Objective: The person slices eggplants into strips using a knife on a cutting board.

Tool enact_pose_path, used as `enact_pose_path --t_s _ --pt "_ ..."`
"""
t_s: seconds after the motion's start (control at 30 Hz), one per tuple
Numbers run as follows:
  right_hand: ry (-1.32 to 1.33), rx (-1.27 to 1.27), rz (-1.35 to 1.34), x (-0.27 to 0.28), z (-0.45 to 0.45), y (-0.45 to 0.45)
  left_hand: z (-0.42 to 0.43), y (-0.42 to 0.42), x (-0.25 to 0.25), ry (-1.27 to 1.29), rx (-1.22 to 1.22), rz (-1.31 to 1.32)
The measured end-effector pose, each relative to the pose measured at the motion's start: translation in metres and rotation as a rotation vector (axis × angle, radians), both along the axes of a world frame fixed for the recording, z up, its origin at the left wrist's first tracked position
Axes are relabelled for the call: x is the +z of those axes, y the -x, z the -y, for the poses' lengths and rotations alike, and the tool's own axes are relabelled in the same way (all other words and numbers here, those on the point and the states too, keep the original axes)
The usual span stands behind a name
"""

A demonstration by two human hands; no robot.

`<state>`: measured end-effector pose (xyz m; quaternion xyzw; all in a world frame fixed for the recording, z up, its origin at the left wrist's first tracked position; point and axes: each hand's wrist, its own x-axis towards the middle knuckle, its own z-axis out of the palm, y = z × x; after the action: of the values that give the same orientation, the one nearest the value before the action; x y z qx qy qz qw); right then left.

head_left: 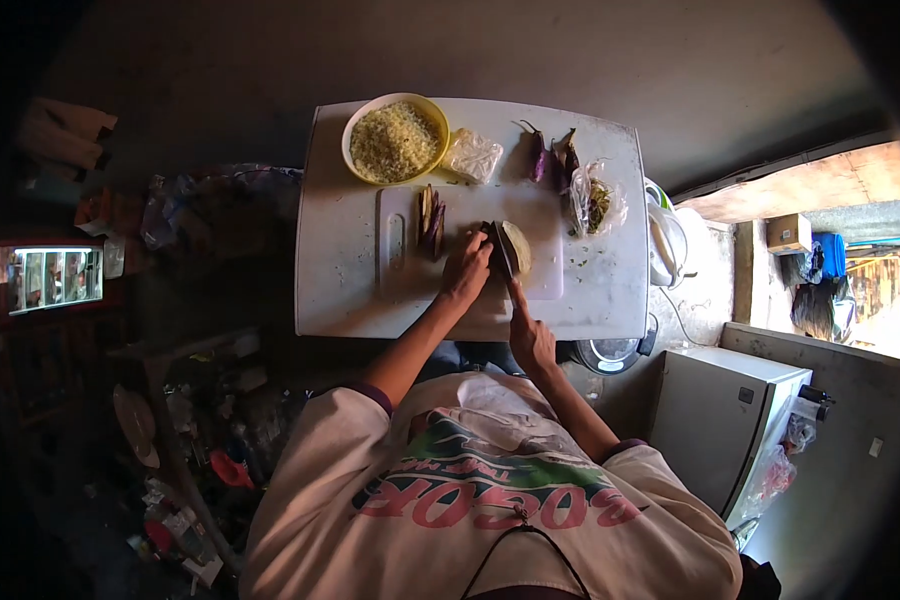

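My right hand (532, 340) is closed around the handle of a knife (505, 254), its blade pointing away from me over a white cutting board (542, 280). Right of the blade lies a pale, rounded piece of food (517, 247) whose kind I cannot make out. Just left of the blade, my left hand (467, 266) has its fingers bent and closed near a small dark bit; what they grip is mostly hidden. Long cut eggplant pieces (432, 222) with purple skin lie on the board's left part.
On the white table (345, 312) stand a yellow bowl (356, 165) of grated pale food, a plastic-wrapped block (473, 156), whole eggplants (539, 160) and a clear bag of greens (597, 203). Right of the table are a rice cooker (615, 353) and a white refrigerator (715, 420).
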<state>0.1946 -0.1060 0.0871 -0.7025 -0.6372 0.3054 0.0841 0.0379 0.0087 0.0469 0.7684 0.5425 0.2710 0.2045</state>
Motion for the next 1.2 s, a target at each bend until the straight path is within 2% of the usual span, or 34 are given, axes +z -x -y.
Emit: enact_pose_path --t_s 0.1,0.17,0.27,0.33,0.47,0.67,0.73,0.8,0.87,0.97,1.07,1.2 --pt "0.02 -0.007 0.005 0.001 -0.015 0.006 -0.002 0.002 -0.005 0.128 -0.004 0.005" --pt "0.044 -0.019 0.01 0.001 -0.033 0.011 -0.002 0.003 -0.019 0.021 -0.018 -0.058" --pt "0.016 -0.005 0.039 -0.002 -0.044 0.015 -0.003 0.005 -0.013 0.061 -0.026 -0.018" --pt "-0.102 0.001 -0.052 -0.008 -0.046 0.006 -0.002 0.005 -0.007 0.033 -0.04 -0.009" --pt "-0.063 0.034 -0.051 -0.01 -0.049 -0.01 0.003 0.01 -0.007 0.002 -0.057 0.034" --pt "-0.203 0.056 -0.048 -0.002 -0.046 -0.01 0.002 0.012 -0.035 -0.155 -0.068 -0.048" --pt "-0.22 0.057 -0.082 0.008 -0.036 -0.007 0.0 0.012 -0.042 -0.106 -0.059 -0.01" --pt "-0.208 0.062 -0.082 0.011 -0.029 -0.006 0.001 0.012 -0.048 -0.055 -0.05 0.029" --pt "-0.194 0.067 -0.081 0.013 -0.023 -0.007 0.002 0.011 -0.052 -0.108 -0.035 0.077" --pt "-0.117 0.055 -0.08 0.019 -0.02 -0.006 0.002 0.013 -0.041 -0.062 -0.066 -0.005" --pt "-0.081 0.045 -0.081 0.025 -0.017 -0.007 0.0 0.013 -0.06 0.001 -0.072 0.046" --pt "-0.043 0.082 -0.035 0.025 -0.013 -0.007 0.0 0.013 -0.054 -0.104 -0.084 0.029"
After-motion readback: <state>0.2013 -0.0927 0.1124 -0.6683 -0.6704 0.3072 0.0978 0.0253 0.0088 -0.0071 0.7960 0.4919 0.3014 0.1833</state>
